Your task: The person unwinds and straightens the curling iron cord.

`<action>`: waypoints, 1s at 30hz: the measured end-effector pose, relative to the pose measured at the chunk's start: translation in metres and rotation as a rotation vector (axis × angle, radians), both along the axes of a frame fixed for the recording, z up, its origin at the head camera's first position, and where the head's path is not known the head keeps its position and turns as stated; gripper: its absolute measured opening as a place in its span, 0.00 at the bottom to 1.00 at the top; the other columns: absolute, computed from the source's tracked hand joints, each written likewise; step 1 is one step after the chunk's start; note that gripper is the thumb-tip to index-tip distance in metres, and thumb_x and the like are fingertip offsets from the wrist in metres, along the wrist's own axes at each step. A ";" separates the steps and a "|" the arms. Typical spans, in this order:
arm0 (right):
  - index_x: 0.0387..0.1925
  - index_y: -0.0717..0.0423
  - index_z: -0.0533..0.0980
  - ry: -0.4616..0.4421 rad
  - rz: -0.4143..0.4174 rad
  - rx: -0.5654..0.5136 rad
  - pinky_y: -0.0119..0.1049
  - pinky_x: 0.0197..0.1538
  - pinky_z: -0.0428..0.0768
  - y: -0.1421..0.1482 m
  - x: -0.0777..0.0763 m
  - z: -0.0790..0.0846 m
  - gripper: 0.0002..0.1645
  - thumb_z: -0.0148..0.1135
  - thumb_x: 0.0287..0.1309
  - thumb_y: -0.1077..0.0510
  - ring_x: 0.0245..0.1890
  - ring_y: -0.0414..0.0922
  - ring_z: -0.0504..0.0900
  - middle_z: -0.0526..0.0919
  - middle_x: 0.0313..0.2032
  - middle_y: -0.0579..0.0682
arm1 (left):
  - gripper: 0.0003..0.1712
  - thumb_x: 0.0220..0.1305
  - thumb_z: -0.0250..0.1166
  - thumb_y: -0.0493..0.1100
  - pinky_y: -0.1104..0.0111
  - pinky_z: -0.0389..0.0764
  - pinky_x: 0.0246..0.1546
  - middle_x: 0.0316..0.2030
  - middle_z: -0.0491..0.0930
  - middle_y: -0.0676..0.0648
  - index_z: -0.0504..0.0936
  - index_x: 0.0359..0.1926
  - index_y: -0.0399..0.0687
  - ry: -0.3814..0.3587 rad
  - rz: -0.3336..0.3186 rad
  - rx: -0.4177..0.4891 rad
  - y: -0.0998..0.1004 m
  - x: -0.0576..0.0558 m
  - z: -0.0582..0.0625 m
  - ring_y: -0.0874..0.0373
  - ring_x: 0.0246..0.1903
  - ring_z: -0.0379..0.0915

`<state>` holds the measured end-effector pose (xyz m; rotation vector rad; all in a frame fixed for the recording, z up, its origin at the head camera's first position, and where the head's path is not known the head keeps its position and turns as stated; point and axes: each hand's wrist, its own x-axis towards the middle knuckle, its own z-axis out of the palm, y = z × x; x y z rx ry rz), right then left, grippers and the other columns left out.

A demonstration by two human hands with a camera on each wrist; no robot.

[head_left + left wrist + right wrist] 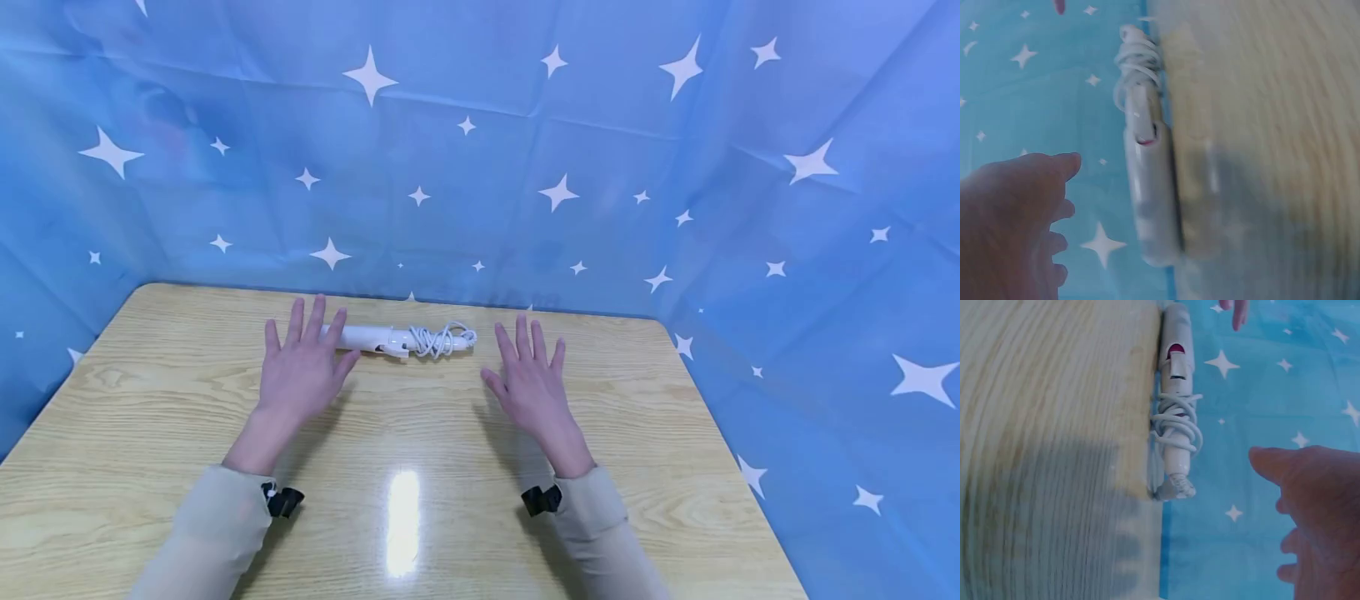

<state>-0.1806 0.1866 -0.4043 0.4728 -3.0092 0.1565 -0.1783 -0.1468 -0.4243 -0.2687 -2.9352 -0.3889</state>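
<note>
Left hand (pixel 302 371) is hovering over the far-left part of the table (pixel 450 408), palm down, fingers extended and spread, gripping nothing. Right hand (pixel 531 379) is doing the same further right: fingers straight and fanned, holding nothing. Both are casting shadows on the wood.

White rod-shaped appliance (pixel 402 339) is lying between them near the far edge, running left to right. Head view: left hand's fingers are covering its left end; left wrist view is showing a gap, so no contact there. Right hand is sitting just beyond its right end, apart from it.

Smooth thick barrel is pointing left, thinner section is pointing right. Pale cord (pixel 435 341) is wrapping the thinner section in loose loops. Small white tab (pixel 393 351) is sitting where barrel meets thinner section, on the near side in head view. Pinkish-red patch (pixel 1176 348) is showing by the tab.

Pale sleeves (pixel 217 517) are covering both forearms; a black wrist device (pixel 282 502) is sitting at each cuff. Blue backdrop (pixel 480 75) with white stars is hanging behind the table and along its sides. Bright glare (pixel 403 522) is reflecting off the near-middle tabletop. Left wrist view is blurring.
</note>
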 end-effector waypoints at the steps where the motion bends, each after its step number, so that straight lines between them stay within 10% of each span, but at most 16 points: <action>1: 0.82 0.51 0.50 -0.009 0.004 -0.001 0.74 0.74 0.36 0.000 -0.001 0.000 0.43 0.50 0.77 0.40 0.80 0.61 0.37 0.41 0.80 0.64 | 0.40 0.79 0.50 0.60 0.28 0.34 0.71 0.80 0.40 0.33 0.55 0.80 0.44 -0.005 0.000 0.003 -0.002 -0.002 -0.002 0.33 0.78 0.29; 18: 0.81 0.52 0.51 -0.075 -0.008 -0.080 0.71 0.75 0.47 -0.003 -0.029 -0.022 0.53 0.62 0.68 0.35 0.78 0.64 0.49 0.47 0.80 0.63 | 0.43 0.78 0.54 0.60 0.27 0.47 0.70 0.79 0.43 0.30 0.53 0.80 0.41 -0.138 -0.095 0.131 -0.026 -0.026 -0.022 0.24 0.75 0.38; 30: 0.82 0.55 0.45 -0.203 0.138 -0.392 0.56 0.80 0.49 0.005 -0.050 -0.045 0.55 0.65 0.69 0.42 0.78 0.58 0.49 0.48 0.79 0.64 | 0.40 0.78 0.57 0.54 0.30 0.55 0.69 0.76 0.46 0.23 0.54 0.80 0.41 -0.193 -0.172 0.445 -0.043 -0.042 -0.044 0.23 0.71 0.47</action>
